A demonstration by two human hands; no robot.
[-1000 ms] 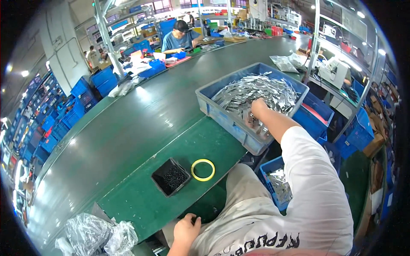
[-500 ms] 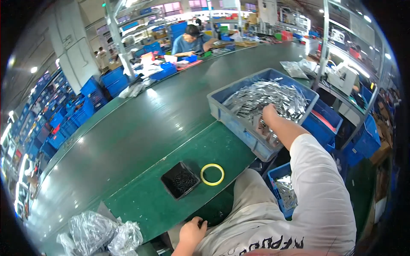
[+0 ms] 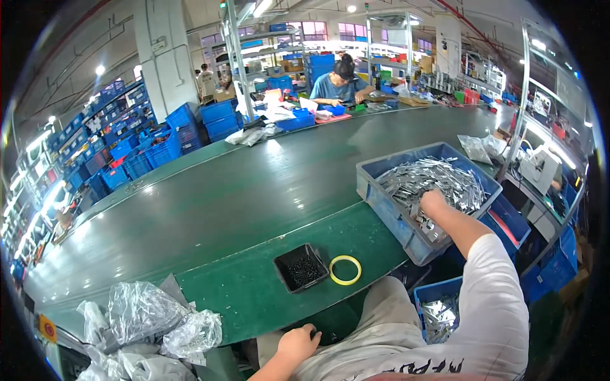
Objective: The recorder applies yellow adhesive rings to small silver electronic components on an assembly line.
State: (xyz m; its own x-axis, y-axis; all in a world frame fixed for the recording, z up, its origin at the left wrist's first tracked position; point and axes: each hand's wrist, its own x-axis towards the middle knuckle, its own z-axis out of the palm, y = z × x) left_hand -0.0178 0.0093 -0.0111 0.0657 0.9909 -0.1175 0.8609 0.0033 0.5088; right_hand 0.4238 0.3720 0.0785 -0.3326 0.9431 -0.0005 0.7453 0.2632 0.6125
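Note:
My right hand (image 3: 434,204) reaches into a grey-blue plastic bin (image 3: 392,223) heaped with thin silver metal strips (image 3: 438,181). Its fingers are bent down among the metal pieces, closed; what they grip is hidden. Low in front of my lap, my left hand (image 3: 300,345) has curled fingers with the thumb side up; anything inside cannot be made out. On the green table edge nearby stand a black square tray (image 3: 283,270) of small black parts (image 3: 304,271) and, just right of it, a yellow tape ring (image 3: 345,284) lying flat.
Crumpled clear plastic bags (image 3: 143,311) lie at the near left. A blue crate (image 3: 438,289) of metal parts sits low beside my right leg. A dark green conveyor belt (image 3: 254,190) runs behind the table strip. Across it a co-worker (image 3: 337,89) works among blue trays.
The view has swung, shifting the scene rightward and downward in the picture. My right hand stays in the bin among the metal strips, and my left hand remains low by my lap.

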